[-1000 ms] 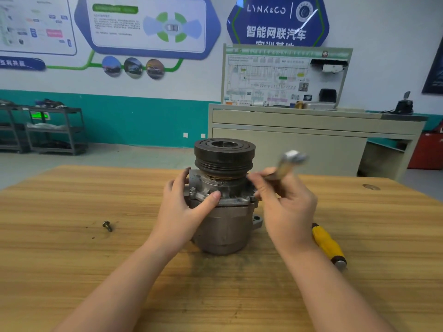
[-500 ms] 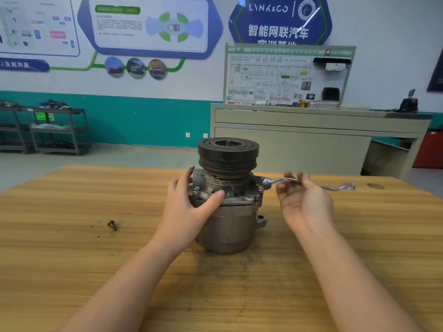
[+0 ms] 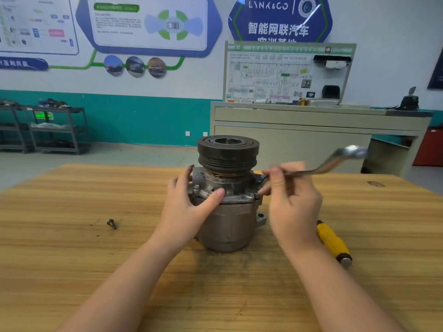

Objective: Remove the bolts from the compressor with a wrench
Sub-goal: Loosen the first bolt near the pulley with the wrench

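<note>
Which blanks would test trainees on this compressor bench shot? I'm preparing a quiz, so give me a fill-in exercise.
1. The left hand steadies the ____.
2. The right hand holds a metal ____.
3. One loose bolt lies on the ____ to the compressor's left.
4. The tool lying by the right forearm has a ____ handle.

Missing words: compressor; wrench; table; yellow

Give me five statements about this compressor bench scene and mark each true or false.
1. The left hand grips the compressor. True.
2. The right hand is empty. False: it holds the wrench.
3. One loose bolt lies on the table to the left of the compressor. True.
4. The yellow-handled tool is standing on top of the pulley. False: it lies on the table by the right forearm.
5. The compressor lies on its side. False: it stands upright, pulley on top.
</note>
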